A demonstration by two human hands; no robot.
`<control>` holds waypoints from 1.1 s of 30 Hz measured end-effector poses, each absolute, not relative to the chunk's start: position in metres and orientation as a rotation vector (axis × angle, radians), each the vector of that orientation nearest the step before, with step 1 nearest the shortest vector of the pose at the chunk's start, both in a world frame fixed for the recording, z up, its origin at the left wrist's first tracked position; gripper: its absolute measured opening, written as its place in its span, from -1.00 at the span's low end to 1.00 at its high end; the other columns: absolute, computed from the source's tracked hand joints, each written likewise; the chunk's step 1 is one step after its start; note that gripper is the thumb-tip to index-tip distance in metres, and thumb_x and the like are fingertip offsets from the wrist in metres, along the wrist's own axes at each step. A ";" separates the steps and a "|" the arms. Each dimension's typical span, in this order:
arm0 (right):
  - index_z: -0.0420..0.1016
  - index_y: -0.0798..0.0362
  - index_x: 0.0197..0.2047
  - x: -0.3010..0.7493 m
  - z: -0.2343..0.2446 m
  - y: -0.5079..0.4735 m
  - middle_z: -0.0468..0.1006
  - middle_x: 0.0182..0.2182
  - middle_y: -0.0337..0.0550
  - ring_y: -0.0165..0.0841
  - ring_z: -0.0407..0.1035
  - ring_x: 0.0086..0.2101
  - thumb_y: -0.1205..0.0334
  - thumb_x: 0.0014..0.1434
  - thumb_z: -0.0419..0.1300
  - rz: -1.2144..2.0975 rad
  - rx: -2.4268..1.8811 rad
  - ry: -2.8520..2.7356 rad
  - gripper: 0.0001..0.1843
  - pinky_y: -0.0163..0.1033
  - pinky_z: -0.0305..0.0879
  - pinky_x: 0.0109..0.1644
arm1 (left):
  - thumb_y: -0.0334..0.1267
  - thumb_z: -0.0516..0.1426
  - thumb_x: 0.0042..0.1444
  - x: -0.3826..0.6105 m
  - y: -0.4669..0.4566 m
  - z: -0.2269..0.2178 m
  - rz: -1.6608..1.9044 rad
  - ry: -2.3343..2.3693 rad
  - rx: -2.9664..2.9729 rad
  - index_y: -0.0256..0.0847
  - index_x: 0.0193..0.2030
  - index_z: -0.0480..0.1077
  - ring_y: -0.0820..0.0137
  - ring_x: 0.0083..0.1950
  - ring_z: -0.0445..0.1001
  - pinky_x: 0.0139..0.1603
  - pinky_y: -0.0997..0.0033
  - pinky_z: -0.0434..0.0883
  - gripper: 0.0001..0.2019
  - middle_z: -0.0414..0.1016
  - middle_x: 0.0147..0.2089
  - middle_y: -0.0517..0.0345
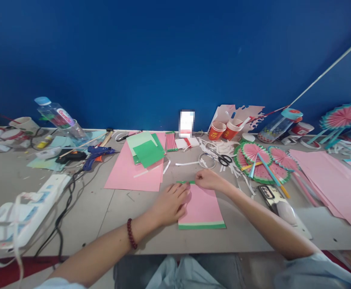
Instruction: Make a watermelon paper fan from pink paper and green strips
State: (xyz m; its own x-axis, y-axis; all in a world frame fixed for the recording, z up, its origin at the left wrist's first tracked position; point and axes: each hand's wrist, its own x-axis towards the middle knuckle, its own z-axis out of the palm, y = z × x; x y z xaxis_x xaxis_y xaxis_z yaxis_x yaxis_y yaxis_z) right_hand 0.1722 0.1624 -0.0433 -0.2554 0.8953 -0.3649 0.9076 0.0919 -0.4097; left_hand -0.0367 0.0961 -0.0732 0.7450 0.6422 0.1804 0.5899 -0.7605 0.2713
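A pink sheet of paper (201, 206) lies on the table in front of me, with a green strip (202, 226) and a paler green line along its near edge. More green (192, 182) shows at its far edge, partly covered by my hands. Flat across the sheet's left side rests my left hand (171, 204), fingers stretched out, a dark red bead bracelet on the wrist. My right hand (207, 179) is closed, its fingers curled at the sheet's far right corner. What those fingers hold, if anything, is hidden.
Green sheets (149, 153) lie on larger pink paper (122, 172) at left, near a blue glue gun (95, 156) and a power strip (44, 210). Scissors (224, 160), a tape ring (207, 160), paper cups (216, 130), watermelon-patterned paper fans (256, 156) and a phone (268, 194) are at right.
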 end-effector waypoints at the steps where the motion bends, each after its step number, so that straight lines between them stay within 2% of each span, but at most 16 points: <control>1: 0.53 0.09 -0.51 0.172 -0.043 0.163 0.49 -0.55 -0.20 -0.42 0.28 -0.50 0.35 -0.08 0.08 -0.895 1.901 2.309 -0.82 -0.38 0.08 -0.44 | -0.29 0.03 0.13 -0.037 0.096 -0.073 0.391 0.976 2.750 -0.18 0.18 0.23 0.16 0.20 0.21 0.20 0.10 0.19 -0.57 0.22 0.29 0.02; 11: 0.48 0.10 -0.54 0.174 -0.047 0.164 0.44 -0.59 -0.25 -0.45 0.27 -0.51 0.37 -0.10 0.10 -0.957 1.901 2.325 -0.86 -0.40 0.09 -0.44 | -0.30 0.03 0.14 -0.037 0.096 -0.072 0.365 0.987 2.732 -0.18 0.19 0.22 0.16 0.21 0.20 0.19 0.11 0.20 -0.56 0.22 0.30 0.02; 22: 0.50 0.10 -0.46 0.193 -0.041 0.170 0.47 -0.54 -0.25 -0.43 0.28 -0.48 0.22 0.03 0.11 -1.090 1.739 2.377 -0.82 -0.37 0.09 -0.42 | -0.31 0.03 0.12 -0.037 0.097 -0.072 0.362 0.989 2.710 -0.20 0.17 0.24 0.15 0.21 0.19 0.20 0.10 0.20 -0.56 0.21 0.31 0.06; 33: 0.42 0.07 -0.54 0.206 -0.046 0.165 0.43 -0.58 -0.27 -0.42 0.26 -0.50 0.21 0.00 0.06 -1.045 1.777 2.470 -0.81 -0.34 0.08 -0.43 | -0.30 0.03 0.13 -0.037 0.096 -0.071 0.343 1.002 2.701 -0.18 0.17 0.24 0.15 0.21 0.18 0.20 0.10 0.18 -0.57 0.20 0.31 0.07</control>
